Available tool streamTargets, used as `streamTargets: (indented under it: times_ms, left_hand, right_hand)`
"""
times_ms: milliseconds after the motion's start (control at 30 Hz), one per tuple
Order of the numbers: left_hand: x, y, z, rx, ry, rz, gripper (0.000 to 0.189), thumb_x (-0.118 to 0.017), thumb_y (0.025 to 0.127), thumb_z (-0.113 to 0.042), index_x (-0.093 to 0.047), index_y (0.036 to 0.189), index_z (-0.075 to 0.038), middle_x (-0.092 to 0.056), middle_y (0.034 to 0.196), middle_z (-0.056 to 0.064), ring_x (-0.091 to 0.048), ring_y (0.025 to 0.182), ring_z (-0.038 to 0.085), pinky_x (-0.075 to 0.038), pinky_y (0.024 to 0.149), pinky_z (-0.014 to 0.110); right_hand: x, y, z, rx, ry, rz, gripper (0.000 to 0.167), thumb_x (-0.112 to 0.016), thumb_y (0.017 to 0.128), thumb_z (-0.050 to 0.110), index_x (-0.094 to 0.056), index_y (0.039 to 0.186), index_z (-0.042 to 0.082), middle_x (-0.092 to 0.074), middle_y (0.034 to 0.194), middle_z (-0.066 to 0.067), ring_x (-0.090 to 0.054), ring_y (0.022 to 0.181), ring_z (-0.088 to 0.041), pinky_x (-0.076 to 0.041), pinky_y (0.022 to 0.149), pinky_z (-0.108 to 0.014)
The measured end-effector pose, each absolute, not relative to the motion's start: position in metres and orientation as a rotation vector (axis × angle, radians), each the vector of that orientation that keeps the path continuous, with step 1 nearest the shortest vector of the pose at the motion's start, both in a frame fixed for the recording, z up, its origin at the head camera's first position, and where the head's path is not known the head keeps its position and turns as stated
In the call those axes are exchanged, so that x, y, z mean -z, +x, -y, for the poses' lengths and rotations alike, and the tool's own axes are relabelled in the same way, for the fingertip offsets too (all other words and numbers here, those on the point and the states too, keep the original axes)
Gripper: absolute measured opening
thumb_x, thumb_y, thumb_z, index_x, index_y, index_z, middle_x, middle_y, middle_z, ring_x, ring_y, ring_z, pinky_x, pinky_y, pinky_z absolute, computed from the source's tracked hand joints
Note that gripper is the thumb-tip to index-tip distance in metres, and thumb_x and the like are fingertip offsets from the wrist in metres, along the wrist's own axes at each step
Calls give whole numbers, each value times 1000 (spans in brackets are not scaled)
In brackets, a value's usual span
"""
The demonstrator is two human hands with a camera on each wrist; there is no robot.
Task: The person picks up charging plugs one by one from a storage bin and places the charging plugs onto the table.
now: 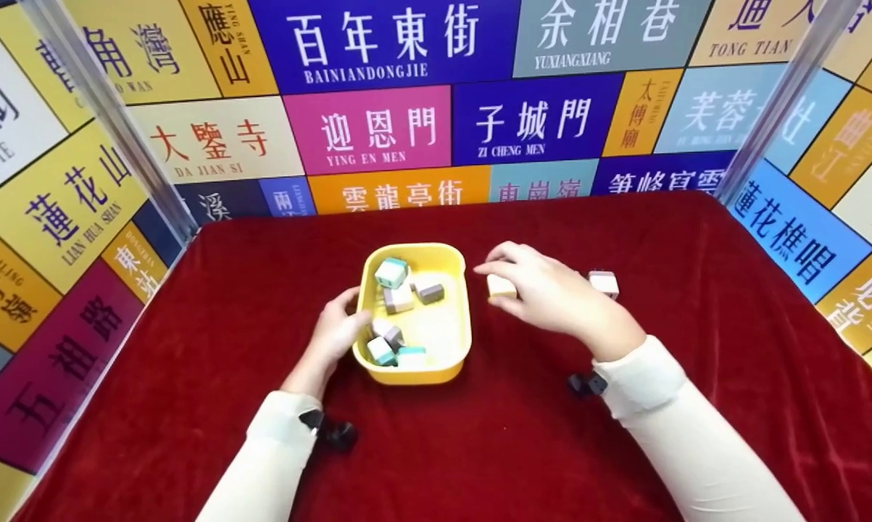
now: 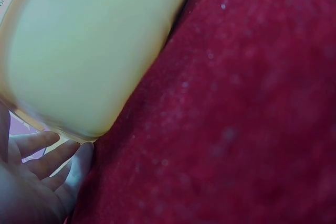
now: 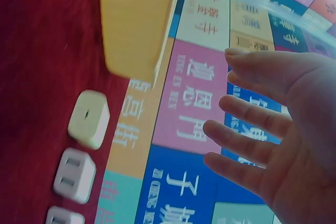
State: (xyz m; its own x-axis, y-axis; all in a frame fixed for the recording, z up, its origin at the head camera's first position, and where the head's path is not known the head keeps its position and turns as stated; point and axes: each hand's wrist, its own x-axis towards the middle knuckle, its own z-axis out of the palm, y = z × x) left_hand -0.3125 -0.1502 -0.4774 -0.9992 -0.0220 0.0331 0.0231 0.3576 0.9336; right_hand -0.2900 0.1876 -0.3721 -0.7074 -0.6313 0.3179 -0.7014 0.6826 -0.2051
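My left hand (image 1: 334, 330) grips the left side of a yellow plastic tub (image 1: 414, 375), thumb at the rim and fingers along the outside wall. Inside the tub lie several small plug-like blocks, among them a white and teal one (image 1: 392, 273) and a grey one (image 1: 430, 292). To the tub's right, my right hand (image 1: 551, 293) hovers over a cream and yellow charger block (image 1: 501, 287). The right wrist view shows those fingers extended, apart from this block (image 3: 88, 120), whose face has one small slot. A two-slotted white block (image 3: 74, 176) stands beside it.
A white and mauve block (image 1: 604, 283) sits right of my right hand, partly hidden by it. Dark red velvet (image 1: 479, 449) covers the table. Behind it rises a wall of coloured sign panels (image 1: 367, 134), with clear posts (image 1: 780, 94) at the corners.
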Motion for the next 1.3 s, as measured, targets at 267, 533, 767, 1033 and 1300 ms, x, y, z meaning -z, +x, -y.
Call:
streamTargets:
  times_ms: [267, 533, 767, 1033, 1300]
  left_hand:
    - [477, -315, 150, 1767, 2, 2568, 59, -59, 90, -2, -59, 149, 1, -68, 128, 22, -62, 112, 29, -51, 96, 35]
    - [476, -315, 150, 1765, -31, 2556, 60, -59, 89, -3, -60, 148, 1, -69, 123, 22, -61, 110, 28, -50, 93, 32]
    - [477, -314, 152, 1775, -16, 2560, 60, -59, 89, -3, -59, 149, 1, -68, 125, 23, -61, 110, 29, -50, 93, 32]
    - [473, -313, 156, 1749, -15, 2570, 58, -59, 90, -3, -59, 148, 1, -69, 125, 22, -62, 111, 29, -50, 94, 33]
    - [477, -314, 152, 1757, -3, 2587, 60, -59, 91, -4, -57, 150, 0, -67, 127, 22, -61, 112, 29, -51, 98, 37]
  right_hand:
    - [374, -293, -150, -414, 1129, 2682, 48, -77, 99, 23, -66, 144, 8, -61, 134, -13, -60, 120, -29, -53, 104, -43]
    - [376, -291, -118, -480, 1175, 2708, 51, -75, 101, 27, -63, 147, 11, -59, 136, -13, -60, 115, -27, -54, 100, -42]
    - [396, -292, -99, -498, 1197, 2727, 53, -74, 101, 29, -61, 149, 8, -59, 139, -13, -62, 118, -26, -53, 104, -39]
    - [419, -289, -81, -421, 1244, 2742, 50, -78, 98, 27, -66, 144, 10, -54, 145, -16, -57, 128, -31, -57, 99, -45]
    - [428, -290, -83, -283, 1274, 2769, 38, -79, 97, 30, -76, 128, 9, -65, 131, -10, -65, 116, -26, -57, 96, -42]
